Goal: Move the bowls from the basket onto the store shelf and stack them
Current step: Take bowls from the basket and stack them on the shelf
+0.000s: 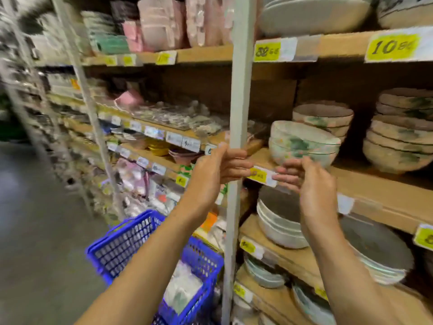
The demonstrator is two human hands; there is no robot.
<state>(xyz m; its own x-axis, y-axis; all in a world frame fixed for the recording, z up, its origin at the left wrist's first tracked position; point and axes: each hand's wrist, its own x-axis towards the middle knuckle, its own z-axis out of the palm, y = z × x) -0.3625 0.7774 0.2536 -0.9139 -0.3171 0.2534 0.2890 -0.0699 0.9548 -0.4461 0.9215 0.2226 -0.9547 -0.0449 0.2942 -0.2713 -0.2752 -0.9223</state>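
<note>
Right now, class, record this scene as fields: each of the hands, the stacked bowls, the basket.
floral bowls: stacked on the shelf
left hand: grips the grey post
right hand: holds nothing, fingers relaxed, by the floral bowls
basket: blue, lower left, pale blurred items inside

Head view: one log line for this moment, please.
left hand: grips shelf post | right hand: open, by stacked floral bowls on shelf | blue basket: below, contents blurred

two stacked bowls (303, 145) sit on the shelf (365, 184), right of the upright post (239, 118); the basket (131, 242) stands below, left of it.
</note>
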